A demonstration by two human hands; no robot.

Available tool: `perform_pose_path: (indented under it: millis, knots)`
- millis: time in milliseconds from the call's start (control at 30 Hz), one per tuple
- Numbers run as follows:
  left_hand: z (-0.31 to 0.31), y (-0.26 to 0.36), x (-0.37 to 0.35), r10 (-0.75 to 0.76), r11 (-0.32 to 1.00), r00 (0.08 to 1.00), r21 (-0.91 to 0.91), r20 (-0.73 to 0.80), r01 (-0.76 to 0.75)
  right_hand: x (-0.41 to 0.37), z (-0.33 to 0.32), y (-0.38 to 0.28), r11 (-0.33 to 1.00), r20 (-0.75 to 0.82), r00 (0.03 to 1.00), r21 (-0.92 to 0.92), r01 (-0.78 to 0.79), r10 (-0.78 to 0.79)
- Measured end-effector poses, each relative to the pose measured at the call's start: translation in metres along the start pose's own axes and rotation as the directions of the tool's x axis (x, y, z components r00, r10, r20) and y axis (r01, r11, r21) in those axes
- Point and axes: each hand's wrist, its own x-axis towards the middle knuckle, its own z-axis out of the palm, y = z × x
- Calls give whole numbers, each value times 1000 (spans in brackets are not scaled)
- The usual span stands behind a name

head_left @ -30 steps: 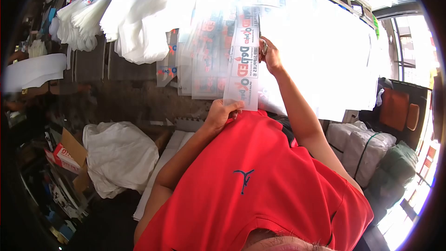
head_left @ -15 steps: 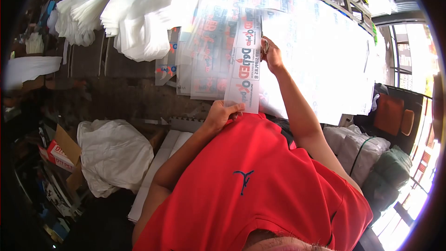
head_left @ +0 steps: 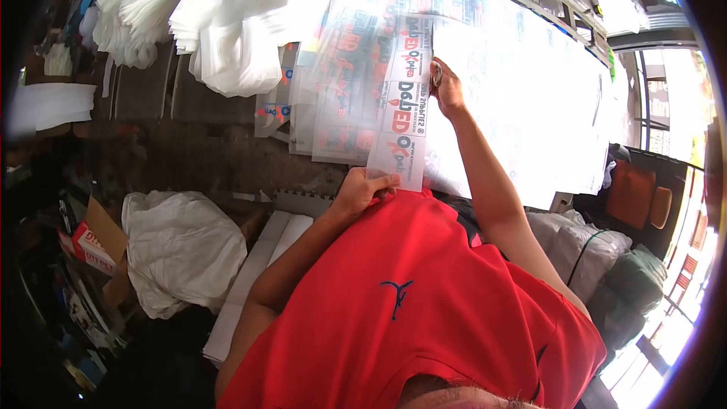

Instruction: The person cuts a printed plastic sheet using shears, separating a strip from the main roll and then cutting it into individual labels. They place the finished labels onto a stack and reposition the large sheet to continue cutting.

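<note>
A long translucent strip of film (head_left: pixel 403 110) printed with red and black "DepED" lettering stretches away from my body over the pile. My left hand (head_left: pixel 369 188) pinches its near end between thumb and fingers, close to the red shirt. Higher up, at the strip's right edge, my right hand (head_left: pixel 448 89) is closed around what looks like a pair of scissors (head_left: pixel 436 73); a loop shows by the fingers, while the blades are hard to make out. Beneath lie larger printed translucent sheets (head_left: pixel 344 117), partly hidden by the strip.
Bright, overexposed white sheets (head_left: pixel 522 98) spread to the right. Bundles of white plastic bags (head_left: pixel 235 38) hang at the upper left. A white sack (head_left: pixel 182 250) and an open carton (head_left: pixel 102 235) stand at lower left; wrapped bales (head_left: pixel 587 250) sit at right.
The view has shifted slightly. My right hand and the strip appear a little farther right, and the strip's near end sits slightly lower. Both hands keep their grips.
</note>
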Motion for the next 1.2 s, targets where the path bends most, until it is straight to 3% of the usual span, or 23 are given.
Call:
perform_pose_path:
  millis: [200,400,467,767,1200]
  knots:
    - [-1,3,-3,-20,1000,1000,2,-16,20,-2,0,-5,997,58,998,-82,-6,10]
    - [-6,0,-4,-19,999,1000,42,-6,20,7,-2,-7,1000,58,998,-5,-31,31]
    - [-7,-4,-3,-22,999,1000,40,-18,23,10,-5,-13,999,145,988,5,-54,53]
    - [-8,-5,-3,-16,1000,1000,17,11,16,7,5,-23,999,78,996,-28,-44,46]
    - [-2,-2,-10,-9,994,1000,110,-22,12,41,-4,-19,1000,111,994,12,-24,22]
